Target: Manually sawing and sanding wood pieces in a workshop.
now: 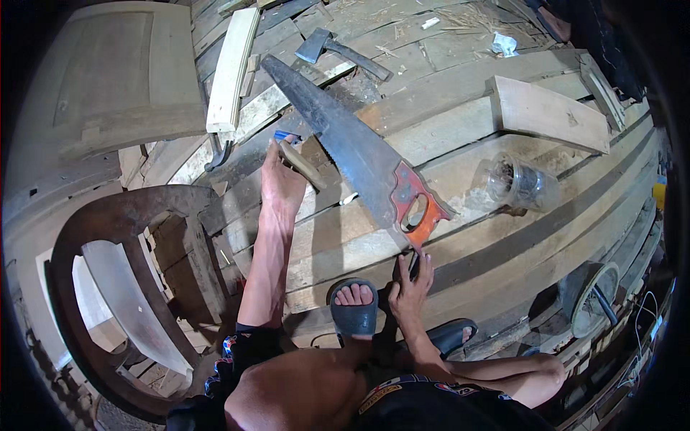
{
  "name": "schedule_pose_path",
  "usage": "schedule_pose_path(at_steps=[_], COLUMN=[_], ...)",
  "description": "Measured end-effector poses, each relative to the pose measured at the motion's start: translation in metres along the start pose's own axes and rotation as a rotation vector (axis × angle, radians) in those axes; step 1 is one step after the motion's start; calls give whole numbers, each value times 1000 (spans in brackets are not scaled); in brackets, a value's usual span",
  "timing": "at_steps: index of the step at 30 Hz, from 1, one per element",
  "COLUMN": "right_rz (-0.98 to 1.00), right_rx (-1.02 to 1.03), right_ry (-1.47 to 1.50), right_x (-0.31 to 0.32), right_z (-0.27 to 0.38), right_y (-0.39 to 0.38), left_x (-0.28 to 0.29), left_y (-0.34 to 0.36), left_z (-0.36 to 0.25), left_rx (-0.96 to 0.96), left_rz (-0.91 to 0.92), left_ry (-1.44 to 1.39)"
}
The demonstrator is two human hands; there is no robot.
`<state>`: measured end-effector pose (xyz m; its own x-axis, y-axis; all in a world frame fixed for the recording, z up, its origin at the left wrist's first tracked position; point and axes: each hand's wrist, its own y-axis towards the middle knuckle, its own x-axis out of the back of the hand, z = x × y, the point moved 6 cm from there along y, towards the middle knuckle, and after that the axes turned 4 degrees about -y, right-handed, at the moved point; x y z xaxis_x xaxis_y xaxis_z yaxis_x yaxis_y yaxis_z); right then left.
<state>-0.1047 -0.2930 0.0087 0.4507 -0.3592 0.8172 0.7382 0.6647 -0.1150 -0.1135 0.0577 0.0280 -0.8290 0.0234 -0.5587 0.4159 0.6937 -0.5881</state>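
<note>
Orange-handled, grey-steel handsaw (343, 144): lies on grey-brown wood-plank floor (323, 255), blade tip toward floor's far edge, handle toward near edge. L hand (282, 178): grasping small, flat, brown wood pc. (302, 167), just L of saw blade. R hand (411, 291): fingers bent, at saw handle's near end; cannot tell if gripping. Dark-headed, wood-handled hatchet (314, 46): beyond saw, nearer floor's far edge. Pale, rectangular wood block (550, 115): toward floor's far R corner. Clear, round plastic jar (535, 187): btwn saw handle & floor's R edge, nearer than block.
</note>
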Motion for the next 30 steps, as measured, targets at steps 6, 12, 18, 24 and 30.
schedule_pose_path(at_steps=[6, 12, 18, 24, 30], right_rz=[101, 88, 58, 162, 89], right_rx=[-45, -25, -34, -85, -496], right_ry=[-138, -190, -204, -117, 463], right_x=[-7, -11, -8, 22, 122], right_z=[8, 3, 4, 11, 53], right_y=[3, -3, 3, 14, 27], left_x=[-2, -13, -14, -59, -136], left_y=[-2, -34, -71, -119, -201], left_z=[-8, -14, -25, -45, -86], left_rx=[2, -49, 18, 140, 331], left_rz=[37, 2, -61, -21, -27], left_ry=[143, 226, -40, -289, -393])
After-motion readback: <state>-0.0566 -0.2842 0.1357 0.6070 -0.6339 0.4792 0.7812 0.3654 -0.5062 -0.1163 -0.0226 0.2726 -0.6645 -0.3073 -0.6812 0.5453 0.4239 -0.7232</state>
